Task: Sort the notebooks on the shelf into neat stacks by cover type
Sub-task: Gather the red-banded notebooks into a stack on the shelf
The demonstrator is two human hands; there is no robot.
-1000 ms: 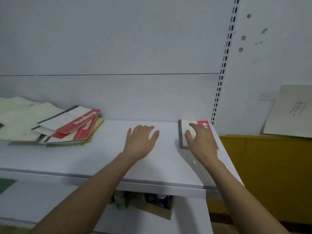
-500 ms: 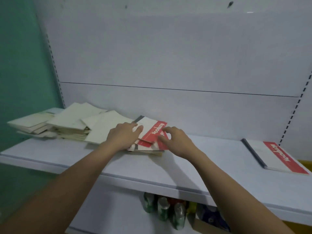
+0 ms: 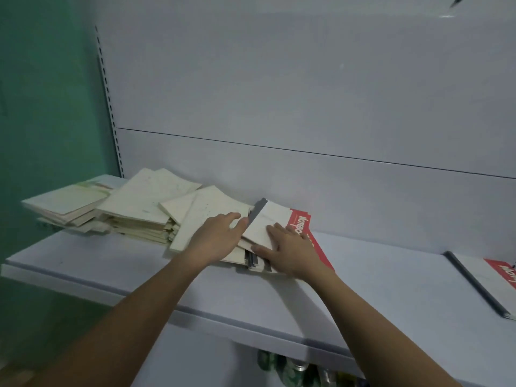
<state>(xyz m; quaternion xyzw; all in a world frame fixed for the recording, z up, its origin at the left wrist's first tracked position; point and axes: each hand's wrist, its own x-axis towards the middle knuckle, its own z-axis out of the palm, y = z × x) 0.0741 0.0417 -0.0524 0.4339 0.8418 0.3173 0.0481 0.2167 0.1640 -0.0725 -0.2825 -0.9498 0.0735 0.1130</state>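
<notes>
A loose pile of cream-covered notebooks (image 3: 145, 202) sprawls over the left part of the white shelf (image 3: 377, 289). At the pile's right end lies a white notebook with a red band and grey spine (image 3: 275, 219), on top of more of the same kind. My left hand (image 3: 216, 236) lies flat on a cream notebook, fingertips touching the grey spine. My right hand (image 3: 290, 251) is on the red-banded notebook, fingers spread on its cover, thumb at its near edge. Another red-banded notebook (image 3: 488, 286) lies alone at the shelf's far right.
A green wall (image 3: 47, 107) borders the shelf on the left, with a slotted upright (image 3: 109, 101) at the corner. Behind the shelf rises a white back panel (image 3: 307, 93). Bottles or cans (image 3: 290, 370) stand under the shelf's front edge.
My view swung left from the shelf's right end to the pile. Both hands left the lone notebook and reached the pile; the right hand now rests on the top red-banded notebook.
</notes>
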